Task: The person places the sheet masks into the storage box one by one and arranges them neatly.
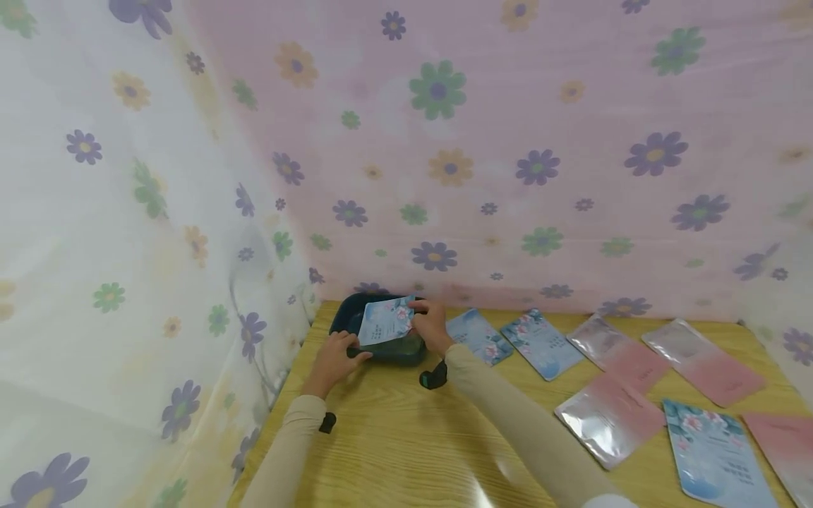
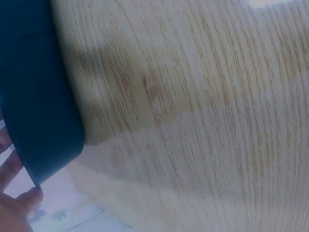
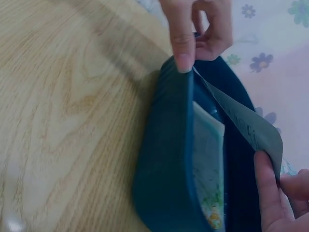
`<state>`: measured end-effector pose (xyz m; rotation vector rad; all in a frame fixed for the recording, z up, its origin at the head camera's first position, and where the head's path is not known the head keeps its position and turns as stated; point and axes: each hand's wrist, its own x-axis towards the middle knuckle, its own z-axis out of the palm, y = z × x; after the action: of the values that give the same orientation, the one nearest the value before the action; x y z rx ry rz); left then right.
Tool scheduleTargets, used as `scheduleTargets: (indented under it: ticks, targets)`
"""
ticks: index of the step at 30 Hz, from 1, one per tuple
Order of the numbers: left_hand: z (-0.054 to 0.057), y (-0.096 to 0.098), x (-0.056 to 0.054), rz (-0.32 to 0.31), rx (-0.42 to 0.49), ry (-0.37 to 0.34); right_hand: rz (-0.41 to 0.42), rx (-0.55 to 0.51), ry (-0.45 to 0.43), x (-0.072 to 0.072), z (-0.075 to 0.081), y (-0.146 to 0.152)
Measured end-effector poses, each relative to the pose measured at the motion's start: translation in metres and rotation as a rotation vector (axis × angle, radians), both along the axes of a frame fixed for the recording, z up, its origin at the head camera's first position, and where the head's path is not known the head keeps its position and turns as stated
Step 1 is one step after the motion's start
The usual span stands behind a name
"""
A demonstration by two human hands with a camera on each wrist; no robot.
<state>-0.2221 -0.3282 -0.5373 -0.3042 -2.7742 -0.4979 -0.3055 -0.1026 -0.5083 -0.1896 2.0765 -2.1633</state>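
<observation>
A blue floral sachet (image 1: 386, 319) is tilted over a dark teal plastic basin (image 1: 397, 353) at the back left of the table. My right hand (image 1: 432, 326) pinches the sachet's right edge between thumb and fingers. At the basin's near left corner, my left hand (image 1: 333, 361) grips the rim, its thumb (image 3: 183, 57) on the outer wall. The sachet's far corner reaches close to the left fingers in the right wrist view. Inside the basin lies another packet (image 3: 208, 154) with a green and orange print at one end, partly hidden by the wall.
To the right of the basin, blue floral sachets (image 1: 543, 343) and pink-and-silver sachets (image 1: 612, 418) lie spread across the wood-grain table (image 1: 381, 451). A flower-printed pink curtain (image 1: 495, 127) stands behind the table, and a white one (image 1: 146, 268) along the left.
</observation>
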Motion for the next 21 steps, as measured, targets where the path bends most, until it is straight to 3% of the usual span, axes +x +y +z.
scheduleTargets:
  ticks: [7,13,21]
  targets:
    - [-0.004,0.002,-0.001,-0.014,0.013,-0.011,-0.006,0.036,-0.001,0.0,-0.01,-0.003]
    - [-0.002,0.002,-0.001,-0.022,0.034,-0.006,-0.007,0.197,0.036,-0.006,-0.016,-0.005]
    - [0.001,0.003,0.0,-0.023,0.016,0.025,0.163,0.459,0.186,-0.005,-0.012,0.0]
